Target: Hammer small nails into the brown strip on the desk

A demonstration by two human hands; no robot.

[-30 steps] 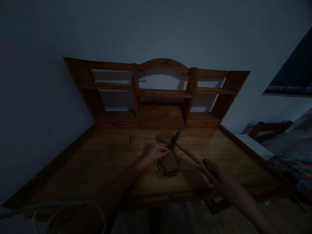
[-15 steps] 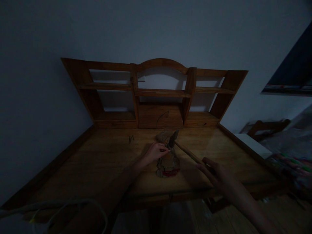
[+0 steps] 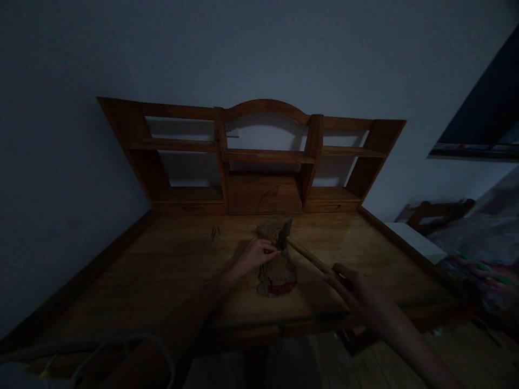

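Observation:
My right hand (image 3: pixel 352 286) is wrapped round the wooden handle of a hammer (image 3: pixel 310 256). The hammer's dark head stands just above and beside the fingertips of my left hand (image 3: pixel 259 254). Those fingers are pinched together over a brown, flat, irregular piece (image 3: pixel 279 273) lying on the desk. Printed or carved lines and a red band near its lower end mark this piece. Whatever is between my left fingers is too small and dark to make out. Left of the hands, several thin dark nail-like pieces (image 3: pixel 215 233) lie on the wood.
The wooden desk (image 3: pixel 170 265) has a raised shelf unit (image 3: pixel 267 156) along its back, against the wall. A chair (image 3: pixel 440 212) and a white surface (image 3: pixel 416 240) stand beyond the right edge. A pale, curved rail-like object (image 3: pixel 101 339) crosses the lower left. The light is dim.
The view has shifted slightly. The hammer head has moved a little to the left, toward my left fingertips. Both hands keep their holds.

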